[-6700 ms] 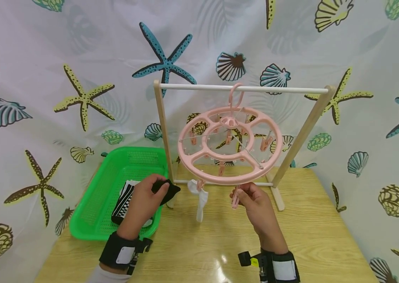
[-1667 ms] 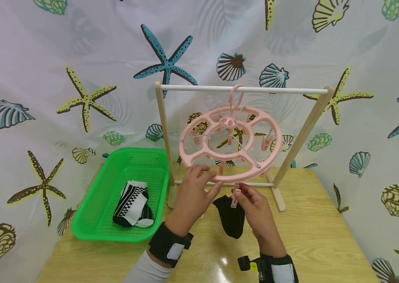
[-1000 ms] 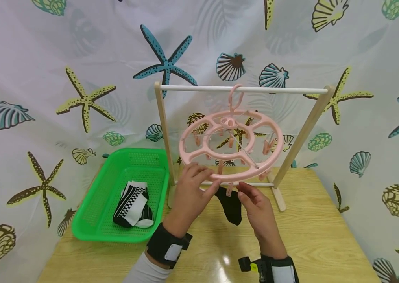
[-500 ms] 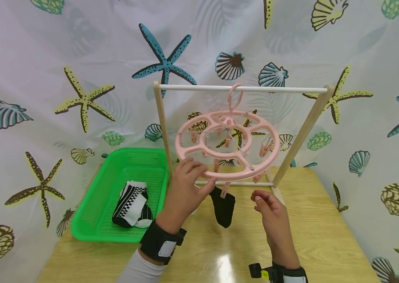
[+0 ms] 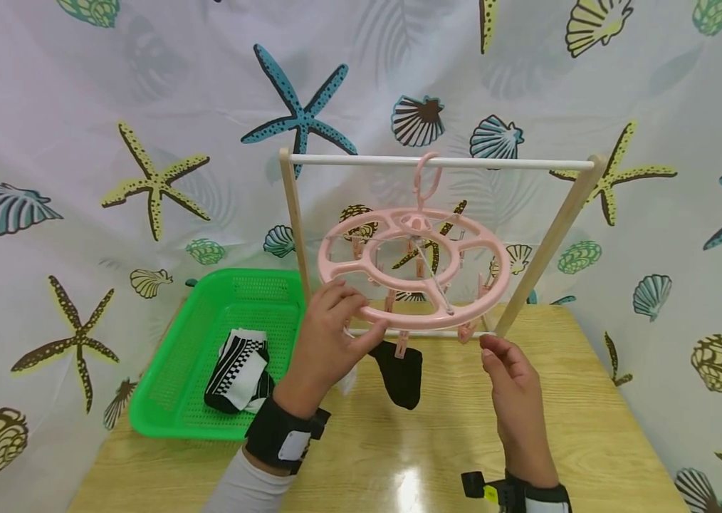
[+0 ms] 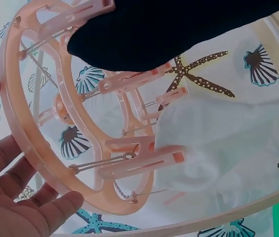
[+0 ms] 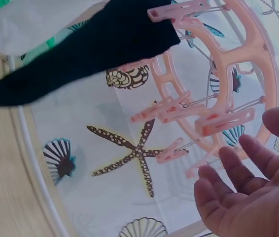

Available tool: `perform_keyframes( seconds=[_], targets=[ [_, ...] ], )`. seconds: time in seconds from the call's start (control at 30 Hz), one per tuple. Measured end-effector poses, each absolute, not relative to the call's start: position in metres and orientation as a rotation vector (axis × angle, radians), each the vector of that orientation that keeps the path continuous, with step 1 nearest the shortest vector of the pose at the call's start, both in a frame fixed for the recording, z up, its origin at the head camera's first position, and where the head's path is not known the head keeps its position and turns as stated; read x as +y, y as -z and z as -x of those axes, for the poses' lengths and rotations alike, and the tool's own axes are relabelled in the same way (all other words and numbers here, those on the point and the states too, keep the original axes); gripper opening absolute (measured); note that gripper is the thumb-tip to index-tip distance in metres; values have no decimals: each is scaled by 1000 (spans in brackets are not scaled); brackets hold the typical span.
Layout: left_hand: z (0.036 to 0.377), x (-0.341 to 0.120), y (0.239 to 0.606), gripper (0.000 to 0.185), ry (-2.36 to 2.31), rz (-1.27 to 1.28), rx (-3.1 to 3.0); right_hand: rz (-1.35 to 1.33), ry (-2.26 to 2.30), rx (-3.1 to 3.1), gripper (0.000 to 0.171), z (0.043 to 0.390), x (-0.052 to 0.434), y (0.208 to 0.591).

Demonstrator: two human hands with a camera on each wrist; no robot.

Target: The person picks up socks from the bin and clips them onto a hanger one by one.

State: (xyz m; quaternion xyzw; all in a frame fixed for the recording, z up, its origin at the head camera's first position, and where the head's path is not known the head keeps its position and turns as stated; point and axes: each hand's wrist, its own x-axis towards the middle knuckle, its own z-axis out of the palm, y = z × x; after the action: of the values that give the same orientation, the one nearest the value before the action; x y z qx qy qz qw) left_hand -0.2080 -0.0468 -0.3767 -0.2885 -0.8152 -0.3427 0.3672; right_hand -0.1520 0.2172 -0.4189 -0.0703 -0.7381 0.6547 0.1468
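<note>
A pink round clip hanger point(image 5: 421, 323) hangs by its hook from a rack. My left hand point(image 5: 329, 338) grips its front left rim between thumb and fingers. A pink clothespin point(image 5: 402, 345) under the front rim clamps a black sock point(image 5: 401, 381), which dangles freely. Beside it hangs a white sock point(image 6: 203, 143), clamped by another clothespin point(image 6: 142, 165); in the head view my left hand mostly hides it. My right hand point(image 5: 515, 377) is off to the right, below the rim, its fingers loosely bent and holding nothing.
To the left, a green basket point(image 5: 181, 427) holds several black-and-white patterned socks point(image 5: 239, 370). The rack has a white top bar point(image 5: 361, 159) and wooden posts point(image 5: 550, 249). Other clothespins point(image 7: 226, 121) dangle from the hanger. Everything stands on a wooden table point(image 5: 566, 427).
The black sock, earlier in my left hand, now hangs from a clothespin. My right hand let go of that clothespin and moved right. My left hand went to the rim, and the hanger turned somewhat.
</note>
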Motion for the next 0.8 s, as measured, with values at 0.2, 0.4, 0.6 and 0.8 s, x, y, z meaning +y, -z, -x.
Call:
perform_keyframes(
  seconds=[0.2, 0.4, 0.6, 0.8],
  targets=[
    [211, -48, 377, 27, 874, 747, -2116, 77, -1811, -2254, 44, 160, 222, 410],
    [214, -48, 379, 25, 905, 763, -2144, -152, -1889, -2277, 46, 179, 231, 409],
    [215, -52, 378, 24, 907, 784, -2147, -360, -1952, -2294, 34, 194, 232, 410],
    [217, -52, 376, 23, 902, 810, -2134, -441, -1988, -2293, 26, 197, 237, 408]
  ],
)
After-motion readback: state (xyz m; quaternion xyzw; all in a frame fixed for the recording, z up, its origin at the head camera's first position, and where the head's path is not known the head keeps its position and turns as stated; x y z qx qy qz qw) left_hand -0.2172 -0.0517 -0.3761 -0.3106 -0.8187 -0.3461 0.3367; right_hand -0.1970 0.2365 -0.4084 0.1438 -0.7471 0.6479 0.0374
